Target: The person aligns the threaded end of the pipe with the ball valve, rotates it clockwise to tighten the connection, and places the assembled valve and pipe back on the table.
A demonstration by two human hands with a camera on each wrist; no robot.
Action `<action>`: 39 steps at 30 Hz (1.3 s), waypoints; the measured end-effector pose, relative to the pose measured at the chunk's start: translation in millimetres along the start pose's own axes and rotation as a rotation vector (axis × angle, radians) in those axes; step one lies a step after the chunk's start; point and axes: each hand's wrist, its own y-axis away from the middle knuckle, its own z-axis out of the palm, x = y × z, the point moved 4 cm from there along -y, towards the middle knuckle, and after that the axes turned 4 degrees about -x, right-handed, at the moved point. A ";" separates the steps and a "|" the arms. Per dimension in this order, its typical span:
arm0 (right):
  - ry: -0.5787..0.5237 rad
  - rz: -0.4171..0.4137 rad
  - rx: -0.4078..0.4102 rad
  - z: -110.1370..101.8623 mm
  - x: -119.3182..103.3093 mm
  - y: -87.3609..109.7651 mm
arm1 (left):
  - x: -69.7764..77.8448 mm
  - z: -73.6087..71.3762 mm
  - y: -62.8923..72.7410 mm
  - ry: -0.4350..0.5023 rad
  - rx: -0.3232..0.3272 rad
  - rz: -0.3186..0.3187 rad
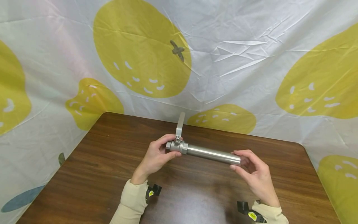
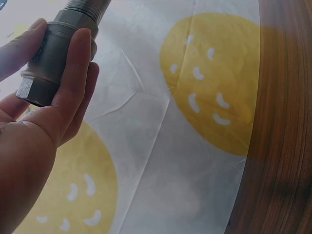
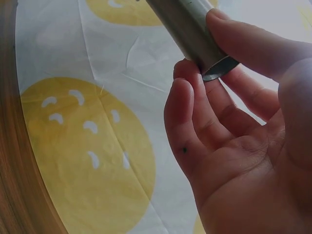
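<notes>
A silver ball valve (image 1: 176, 146) with a flat metal lever (image 1: 180, 124) joins one end of a smooth steel pipe (image 1: 212, 154). My left hand (image 1: 156, 157) grips the valve body, thumb on the near side and fingers behind. In the left wrist view, threads (image 2: 87, 7) show between the valve's hex collar and the pipe. My right hand (image 1: 255, 172) pinches the pipe's far right end between thumb and fingers. The pipe's open end (image 3: 219, 68) faces the right palm in the right wrist view. Valve and pipe are held in the air, the lever pointing away from me.
Below the hands lies a dark brown wooden table (image 1: 112, 149) with rounded far corners. A white cloth (image 1: 232, 71) printed with yellow fruit hangs behind and beside it. Each wrist carries a small black camera mount (image 1: 153, 190).
</notes>
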 end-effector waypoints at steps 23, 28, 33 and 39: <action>0.139 0.069 0.042 -3.7 1.2 0.0 | 2.5 2.1 0.0 0.000 -0.007 -0.013; 0.107 0.089 0.046 -2.9 1.8 -0.7 | 1.1 1.3 0.2 -0.007 -0.001 -0.032; -0.060 0.021 0.033 -0.8 2.8 -1.6 | 0.6 0.8 0.0 -0.007 0.006 -0.028; -0.176 -0.134 -0.009 0.6 2.1 -2.9 | -0.5 0.2 0.1 -0.002 0.008 -0.019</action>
